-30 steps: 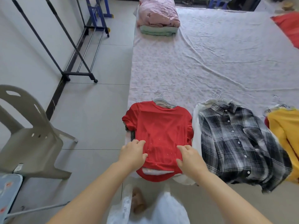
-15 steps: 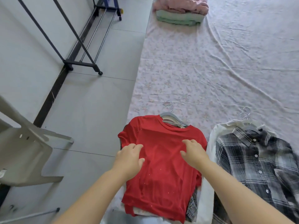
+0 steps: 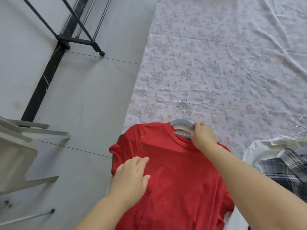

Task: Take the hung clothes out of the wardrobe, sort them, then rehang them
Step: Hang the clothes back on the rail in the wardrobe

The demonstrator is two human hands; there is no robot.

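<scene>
One red tee (image 3: 174,171) lies on the floral sheet (image 3: 216,72), its hanger (image 3: 181,122) pinched at the collar by the right hand (image 3: 203,137) while the left hand (image 3: 131,175) is laid flat and open near the sleeve. The hanger is best lifted slowly, so the collar is kept seated.

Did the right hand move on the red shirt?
Yes. The right hand went up the red shirt, from its lower part to the collar, at the grey hanger.

Floral sheet (image 3: 216,63) spread on grey tiled floor (image 3: 99,97), beige plastic chair (image 3: 16,155) at left — partly cropped
</scene>
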